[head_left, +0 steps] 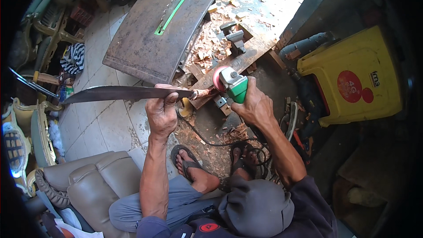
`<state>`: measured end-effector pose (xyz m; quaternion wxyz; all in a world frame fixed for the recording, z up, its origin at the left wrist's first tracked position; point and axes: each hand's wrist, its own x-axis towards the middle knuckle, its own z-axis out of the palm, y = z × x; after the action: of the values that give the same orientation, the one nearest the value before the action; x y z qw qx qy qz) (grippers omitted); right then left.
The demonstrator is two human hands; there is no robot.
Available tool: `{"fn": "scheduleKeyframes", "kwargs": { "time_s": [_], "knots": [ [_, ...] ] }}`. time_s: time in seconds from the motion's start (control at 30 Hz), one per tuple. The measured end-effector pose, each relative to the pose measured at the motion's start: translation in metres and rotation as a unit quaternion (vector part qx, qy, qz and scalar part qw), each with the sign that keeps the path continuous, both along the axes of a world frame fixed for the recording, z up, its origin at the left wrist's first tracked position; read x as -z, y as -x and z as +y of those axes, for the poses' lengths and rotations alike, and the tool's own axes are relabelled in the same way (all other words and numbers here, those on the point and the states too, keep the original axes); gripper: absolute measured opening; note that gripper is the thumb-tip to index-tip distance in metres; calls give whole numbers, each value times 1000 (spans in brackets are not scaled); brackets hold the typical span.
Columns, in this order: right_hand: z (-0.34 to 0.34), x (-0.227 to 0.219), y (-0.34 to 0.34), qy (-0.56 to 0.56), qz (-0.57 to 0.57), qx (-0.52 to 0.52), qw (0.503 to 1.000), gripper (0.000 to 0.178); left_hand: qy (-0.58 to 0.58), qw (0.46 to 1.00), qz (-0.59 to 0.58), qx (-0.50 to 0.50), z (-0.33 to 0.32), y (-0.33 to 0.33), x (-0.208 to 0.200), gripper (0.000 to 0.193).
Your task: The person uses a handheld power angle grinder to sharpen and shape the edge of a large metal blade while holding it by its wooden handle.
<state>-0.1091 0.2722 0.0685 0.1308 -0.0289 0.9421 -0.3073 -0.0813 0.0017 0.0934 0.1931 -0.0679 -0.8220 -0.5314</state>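
Note:
A long machete (110,94) lies level across the middle, its dark blade reaching far to the left. My left hand (160,115) is closed round the blade near its handle end, thumb on the flat. The carved wooden handle (202,93) extends right from there. My right hand (255,106) wraps the green body of an angle grinder (238,89). The grinder's reddish disc (217,78) is right at the end of the handle; whether they touch, I cannot tell.
Beyond the blade stands a table saw (145,39) with a toothed blade (172,11) in a green slot. A vise (236,37) sits among wood chips (207,50). A black cable (207,142) crosses the floor near my feet. A yellow container (352,70) is at right, a brown sofa (105,176) at lower left.

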Motion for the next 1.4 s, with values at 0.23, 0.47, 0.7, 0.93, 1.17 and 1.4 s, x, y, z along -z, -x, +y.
{"fn": "scheduleKeyframes", "kwargs": {
  "time_s": [0.23, 0.47, 0.7, 0.93, 1.17, 1.4],
  "knots": [
    [-2, 3, 7, -11, 7, 5, 1000, 66, 35, 999, 24, 25, 0, -1, -6, 25],
    [-2, 0, 5, 6, -14, -4, 1000, 68, 52, 998, 23, 34, -6, 1, -4, 25],
    [3, -1, 14, 9, -4, -26, 1000, 69, -1, 998, -15, 69, -4, 2, -8, 22],
    [3, -8, 26, -23, -23, -55, 998, 76, 29, 993, 16, 110, -10, 5, -8, 24],
    [8, -18, 46, -65, -23, -133, 989, 73, 58, 988, 28, 140, -14, 4, -7, 24],
    [2, -25, 51, -65, -3, -164, 984, 60, 45, 986, 32, 154, -15, 4, -6, 19]
  ]
}}
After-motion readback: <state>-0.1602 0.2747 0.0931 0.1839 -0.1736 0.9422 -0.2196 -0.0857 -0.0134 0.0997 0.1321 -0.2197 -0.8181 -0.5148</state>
